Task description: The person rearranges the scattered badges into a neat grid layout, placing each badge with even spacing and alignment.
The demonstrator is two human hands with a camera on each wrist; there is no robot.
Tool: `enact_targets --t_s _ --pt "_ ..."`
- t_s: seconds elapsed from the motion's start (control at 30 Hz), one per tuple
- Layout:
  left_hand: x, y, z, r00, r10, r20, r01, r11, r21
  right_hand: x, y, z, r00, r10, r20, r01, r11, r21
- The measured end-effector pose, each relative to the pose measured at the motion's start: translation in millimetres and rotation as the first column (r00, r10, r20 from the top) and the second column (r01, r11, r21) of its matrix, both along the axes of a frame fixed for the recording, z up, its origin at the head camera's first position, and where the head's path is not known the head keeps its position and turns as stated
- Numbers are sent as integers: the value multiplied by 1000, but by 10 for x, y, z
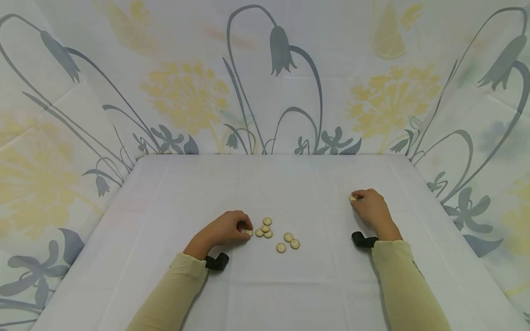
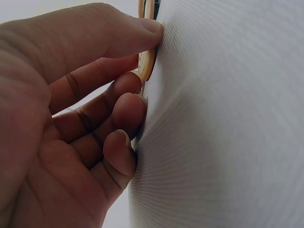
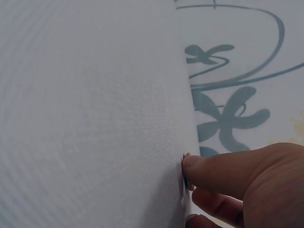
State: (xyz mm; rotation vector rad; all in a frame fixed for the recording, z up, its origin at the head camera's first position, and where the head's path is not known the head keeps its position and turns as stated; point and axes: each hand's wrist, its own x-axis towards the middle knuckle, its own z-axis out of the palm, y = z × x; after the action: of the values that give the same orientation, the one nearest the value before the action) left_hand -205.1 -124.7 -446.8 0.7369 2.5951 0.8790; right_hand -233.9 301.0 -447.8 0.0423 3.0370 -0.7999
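My left hand [image 1: 225,229] pinches the edge of a round cream disc [image 1: 249,232] at the table surface, left of a cluster of similar discs [image 1: 259,232]. In the left wrist view the disc [image 2: 146,66] stands edge-on behind the thumb, with the other fingers curled below it. Far to the right, my right hand [image 1: 371,210] holds another disc [image 1: 353,198] between thumb and fingertips, low at the table. Most of that disc is hidden by the thumb in the right wrist view. Small dark marks show on the discs, too small to read.
Three more discs [image 1: 281,248] lie slightly apart, right and nearer than the cluster, where some discs touch or overlap. A white cloth with faint creases covers the table [image 1: 265,294]. Flower-patterned cloth walls [image 1: 256,92] border its back and sides.
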Motion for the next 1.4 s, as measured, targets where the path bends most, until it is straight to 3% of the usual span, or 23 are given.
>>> enact_targets --t_s 0.23,0.5,0.73,0.97,1.4 --pt "1 -4 -7 1000 -2 2 2 1000 3 6 -20 9 1000 -5 -3 5 1000 25" --pt "-4 -8 -12 1000 0 -5 0 1000 10 19 -66 42 998 24 -62 -23 999 27" --pt "15 -3 -4 1000 -1 -12 1 1000 -3 24 -143 80 998 43 -41 -42 999 29" --pt "6 0 -10 1000 3 -11 -3 1000 7 36 -232 144 993 83 -89 -79 996 46" --pt "12 0 11 1000 7 -5 -7 1000 4 99 -460 239 981 161 -105 -156 986 57"
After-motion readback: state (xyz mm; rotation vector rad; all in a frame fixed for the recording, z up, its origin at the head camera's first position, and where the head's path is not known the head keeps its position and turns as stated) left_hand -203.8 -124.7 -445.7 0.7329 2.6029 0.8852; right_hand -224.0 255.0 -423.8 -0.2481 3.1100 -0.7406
